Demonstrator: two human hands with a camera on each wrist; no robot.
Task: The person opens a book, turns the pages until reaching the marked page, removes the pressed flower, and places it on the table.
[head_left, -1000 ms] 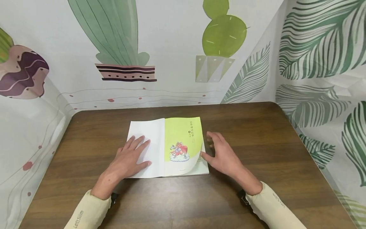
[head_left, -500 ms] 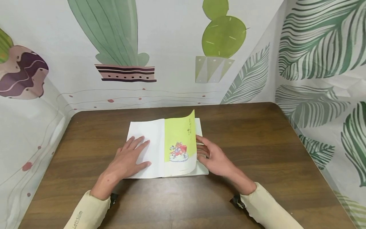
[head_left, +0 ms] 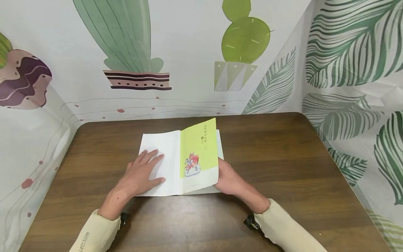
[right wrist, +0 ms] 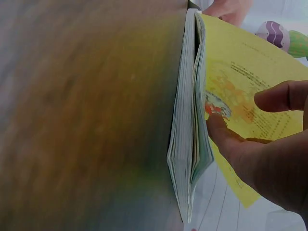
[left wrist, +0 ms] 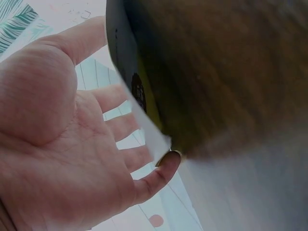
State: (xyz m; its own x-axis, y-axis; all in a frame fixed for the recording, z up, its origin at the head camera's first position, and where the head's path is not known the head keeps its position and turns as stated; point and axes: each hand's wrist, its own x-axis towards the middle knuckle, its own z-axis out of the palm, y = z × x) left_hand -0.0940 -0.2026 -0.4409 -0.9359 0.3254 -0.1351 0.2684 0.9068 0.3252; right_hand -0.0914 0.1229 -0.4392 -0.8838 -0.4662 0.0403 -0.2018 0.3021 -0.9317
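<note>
An open book lies on the table, its white left page (head_left: 168, 145) flat. My left hand (head_left: 135, 175) rests on that page with fingers spread. The yellow-green title page (head_left: 206, 150), printed with a small figure, stands lifted along its right side. Behind this page is my right hand (head_left: 231, 180); the page hides its fingers in the head view. In the right wrist view, the thumb and a finger of my right hand (right wrist: 269, 139) stand apart against the yellow back of the page. The book's page block (right wrist: 185, 120) shows edge-on there.
The brown wooden table (head_left: 267, 147) extends around the book on all sides. A white wall covering (head_left: 192, 77) with printed cacti and leaves rises behind the table and along both sides.
My right hand has moved left from the book's right edge to behind the title page. That page has lifted and tilted up toward the left. My left hand has stayed in place.
</note>
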